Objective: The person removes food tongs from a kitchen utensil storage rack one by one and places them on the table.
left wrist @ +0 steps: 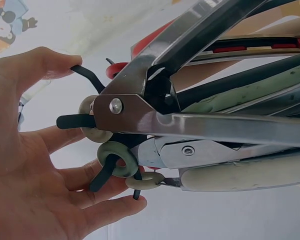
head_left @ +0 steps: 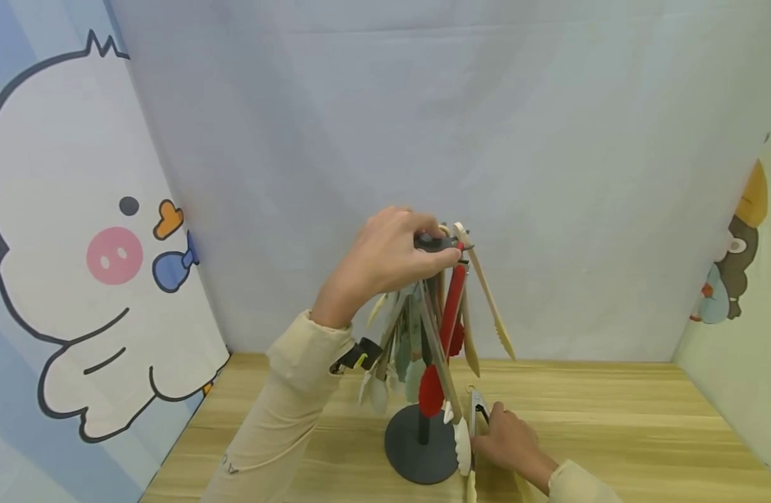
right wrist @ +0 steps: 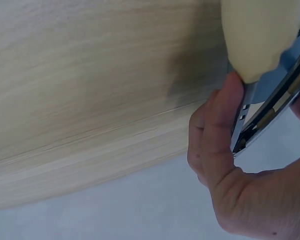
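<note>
A black stand (head_left: 407,447) with hooks at its top carries several kitchen tongs. My left hand (head_left: 388,251) grips the stand's top from above; in the left wrist view its thumb meets a black hook (left wrist: 87,77) and the other fingers spread behind the hooks. Metal tongs with white tips (head_left: 462,443) and tongs with red handles (head_left: 451,307) hang at the front. Low beside the base on the right, my right hand (head_left: 511,443) holds metal tongs (head_left: 475,405) with cream tips (right wrist: 262,40), its fingers curled round one arm.
Beige tongs (head_left: 486,293) hang at the stand's right, and tongs with pale green tips (head_left: 415,381) at its left. The stand rests on a wood-grain table (head_left: 599,419). A pale wall (head_left: 549,175) rises behind, with cartoon-printed panels (head_left: 58,209) on the sides.
</note>
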Demonstrator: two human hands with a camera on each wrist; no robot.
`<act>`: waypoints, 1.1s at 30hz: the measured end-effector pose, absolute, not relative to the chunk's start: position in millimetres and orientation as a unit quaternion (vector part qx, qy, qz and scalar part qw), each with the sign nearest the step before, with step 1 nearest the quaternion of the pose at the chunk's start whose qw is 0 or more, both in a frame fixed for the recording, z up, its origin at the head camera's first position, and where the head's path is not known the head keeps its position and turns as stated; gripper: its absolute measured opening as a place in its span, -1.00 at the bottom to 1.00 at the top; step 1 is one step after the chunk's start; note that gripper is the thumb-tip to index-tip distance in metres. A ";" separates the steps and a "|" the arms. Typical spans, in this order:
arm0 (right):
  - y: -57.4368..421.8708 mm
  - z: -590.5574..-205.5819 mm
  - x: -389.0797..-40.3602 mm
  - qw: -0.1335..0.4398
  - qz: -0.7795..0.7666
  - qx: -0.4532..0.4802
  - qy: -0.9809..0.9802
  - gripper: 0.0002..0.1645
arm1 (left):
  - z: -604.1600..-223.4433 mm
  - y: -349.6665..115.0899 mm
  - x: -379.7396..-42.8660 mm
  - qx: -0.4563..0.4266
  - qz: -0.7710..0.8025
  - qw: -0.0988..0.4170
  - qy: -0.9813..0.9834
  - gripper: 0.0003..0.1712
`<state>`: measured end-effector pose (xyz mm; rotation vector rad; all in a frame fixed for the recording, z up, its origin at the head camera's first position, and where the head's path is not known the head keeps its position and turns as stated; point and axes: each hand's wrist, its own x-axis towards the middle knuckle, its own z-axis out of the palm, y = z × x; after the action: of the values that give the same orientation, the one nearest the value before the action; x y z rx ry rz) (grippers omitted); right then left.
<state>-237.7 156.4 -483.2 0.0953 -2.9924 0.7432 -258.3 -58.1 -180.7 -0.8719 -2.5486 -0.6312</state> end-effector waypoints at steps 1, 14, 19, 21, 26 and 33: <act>156.5 -483.8 -238.0 0.028 0.241 0.029 -0.970 -0.55 | -180.6 -58.0 -258.2 -0.309 -0.222 0.186 -0.906 -0.73; 158.3 -489.5 -237.5 0.019 0.231 0.025 -0.972 -0.52 | -179.4 -58.3 -255.9 -0.306 -0.210 0.180 -0.911 -0.70; 159.2 -491.8 -238.3 0.011 0.232 0.026 -0.972 -0.46 | -179.8 -58.8 -256.9 -0.308 -0.210 0.183 -0.910 -0.71; 159.9 -493.5 -238.2 0.010 0.230 0.025 -0.973 -0.42 | -180.3 -58.7 -257.2 -0.311 -0.212 0.183 -0.908 -0.71; 160.8 -495.9 -237.7 0.000 0.219 0.026 -0.975 -0.36 | -181.1 -59.7 -256.8 -0.314 -0.214 0.183 -0.907 -0.70; 159.1 -494.4 -237.8 -0.001 0.206 0.030 -0.978 -0.28 | -180.0 -59.7 -256.3 -0.318 -0.208 0.185 -0.906 -0.67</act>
<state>-237.8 159.1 -494.4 0.0931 -3.0747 0.6459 -256.3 -59.7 -180.0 -0.8952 -2.5547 -0.5873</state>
